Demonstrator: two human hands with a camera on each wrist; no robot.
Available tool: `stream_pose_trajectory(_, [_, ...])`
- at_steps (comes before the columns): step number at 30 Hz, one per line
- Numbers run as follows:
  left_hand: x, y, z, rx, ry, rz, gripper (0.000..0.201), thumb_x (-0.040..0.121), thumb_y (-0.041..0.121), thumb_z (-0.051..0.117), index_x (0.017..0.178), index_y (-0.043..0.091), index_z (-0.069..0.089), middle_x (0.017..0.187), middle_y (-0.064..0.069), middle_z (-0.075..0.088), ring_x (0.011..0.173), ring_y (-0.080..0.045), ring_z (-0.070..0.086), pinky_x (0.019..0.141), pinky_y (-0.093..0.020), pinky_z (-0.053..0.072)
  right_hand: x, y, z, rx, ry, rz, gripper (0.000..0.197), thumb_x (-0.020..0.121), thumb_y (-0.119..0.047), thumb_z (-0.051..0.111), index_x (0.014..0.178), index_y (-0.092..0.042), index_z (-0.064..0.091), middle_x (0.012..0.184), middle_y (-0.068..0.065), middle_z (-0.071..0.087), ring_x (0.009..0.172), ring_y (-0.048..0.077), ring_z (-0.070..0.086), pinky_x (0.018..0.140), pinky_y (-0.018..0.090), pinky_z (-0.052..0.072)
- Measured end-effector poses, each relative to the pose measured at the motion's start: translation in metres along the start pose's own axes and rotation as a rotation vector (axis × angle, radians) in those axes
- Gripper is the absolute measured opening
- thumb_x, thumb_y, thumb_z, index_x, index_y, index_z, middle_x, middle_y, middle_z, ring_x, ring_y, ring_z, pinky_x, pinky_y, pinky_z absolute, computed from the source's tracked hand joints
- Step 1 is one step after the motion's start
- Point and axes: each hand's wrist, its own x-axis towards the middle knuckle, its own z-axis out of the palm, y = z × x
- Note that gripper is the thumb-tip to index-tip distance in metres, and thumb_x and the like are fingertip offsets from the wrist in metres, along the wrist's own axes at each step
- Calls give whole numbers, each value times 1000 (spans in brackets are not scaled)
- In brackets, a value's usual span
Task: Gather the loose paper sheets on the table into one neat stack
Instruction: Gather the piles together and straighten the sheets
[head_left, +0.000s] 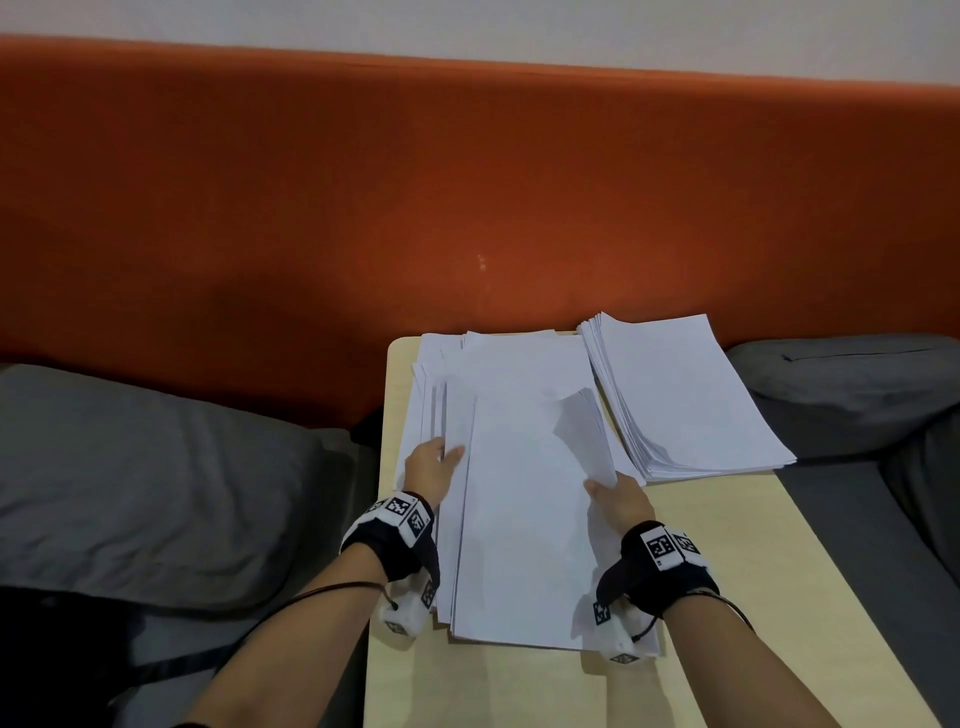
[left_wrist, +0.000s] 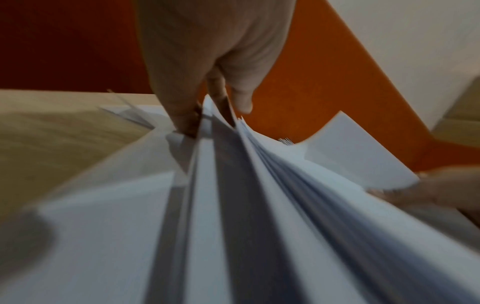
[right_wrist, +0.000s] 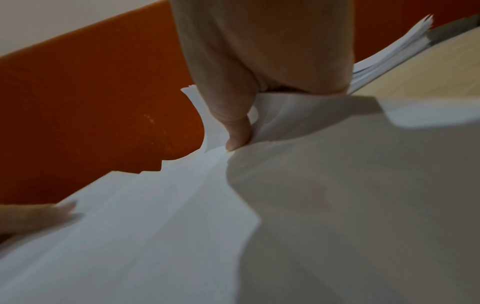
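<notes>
A loose, fanned pile of white paper sheets (head_left: 519, 457) covers the left and middle of the small pale wooden table (head_left: 727, 571). My left hand (head_left: 434, 467) grips the pile's left edge, thumb on top and fingers tucked among the sheets (left_wrist: 233, 185). On the opposite side my right hand (head_left: 615, 496) pinches the right edge, which curls upward, with the thumb pressing on the paper (right_wrist: 182, 205). A neater, thick stack of sheets (head_left: 685, 395) lies at the table's far right corner, apart from both hands.
An orange padded backrest (head_left: 467, 182) runs behind the table. Grey cushions (head_left: 130, 467) lie to the left, and more grey cushions (head_left: 852, 389) to the right. Bare tabletop shows near me and along the right side.
</notes>
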Motion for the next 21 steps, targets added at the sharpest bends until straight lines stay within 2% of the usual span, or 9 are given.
stream_pose_trajectory(3, [-4, -1, 7, 333, 20, 102, 27, 95, 16, 50, 114, 1, 61, 135, -17, 36, 125, -33, 32, 103, -35, 35, 1, 4, 1, 35, 7, 7, 36, 93, -26, 53, 119, -1, 55, 107, 16, 62, 104, 34, 58, 91, 38, 43])
stream_pose_trajectory(5, [-9, 5, 10, 281, 101, 226, 22, 95, 11, 50, 108, 1, 63, 141, -13, 31, 129, -27, 28, 106, -34, 35, 2, 7, 2, 118, 38, 20, 36, 91, -25, 56, 116, 2, 57, 96, 13, 60, 92, 30, 57, 83, 36, 43])
stream_pose_trajectory(9, [-24, 20, 1, -197, 37, 130, 31, 100, 28, 33, 112, 7, 52, 113, -3, 50, 103, -15, 45, 93, -23, 33, -3, 1, 2, 459, 88, 5, 35, 91, -16, 59, 117, 7, 55, 97, 12, 57, 90, 24, 53, 75, 31, 40])
stream_pose_trajectory(11, [-31, 21, -2, -197, -116, 92, 36, 100, 32, 34, 131, 13, 38, 118, 3, 44, 116, -13, 43, 98, -22, 30, -6, -9, 5, 502, 76, -36, 35, 91, -16, 59, 117, 7, 55, 97, 14, 58, 89, 26, 54, 68, 31, 43])
stream_pose_trajectory(13, [-36, 20, -4, -142, -203, 173, 48, 98, 26, 44, 140, 13, 26, 131, 1, 45, 127, -16, 42, 100, -21, 31, -6, -16, 7, 512, 82, -84, 35, 91, -17, 58, 117, 7, 56, 97, 14, 59, 89, 27, 56, 71, 30, 44])
stream_pose_trajectory(15, [-37, 26, -12, -146, -163, 282, 46, 97, 19, 46, 139, 13, 28, 133, 2, 46, 128, -16, 44, 100, -21, 32, -3, -20, 5, 570, 111, -143, 33, 91, -17, 58, 118, 1, 54, 107, 11, 59, 98, 25, 56, 82, 31, 42])
stream_pose_trajectory(17, [-38, 41, -25, -182, -134, 394, 39, 97, 17, 44, 135, 16, 34, 125, 9, 51, 120, -7, 49, 100, -19, 35, -1, -26, -6, 693, 93, -167, 41, 88, -26, 64, 122, -10, 50, 123, 9, 56, 109, 22, 53, 90, 32, 40])
stream_pose_trajectory(19, [-43, 58, -40, -224, -115, 491, 29, 97, 16, 45, 125, 22, 39, 112, 17, 55, 103, 12, 54, 92, -10, 41, -6, -36, -21, 844, -75, -168, 53, 82, -35, 68, 125, -12, 48, 128, 8, 56, 110, 22, 56, 94, 37, 45])
stream_pose_trajectory(21, [-47, 76, -51, -283, -41, 582, 22, 95, 16, 46, 116, 20, 42, 104, 20, 55, 90, 18, 56, 85, -7, 44, -20, -56, -40, 835, -192, -297, 49, 79, -28, 68, 120, -5, 56, 116, 9, 65, 98, 22, 67, 81, 33, 55])
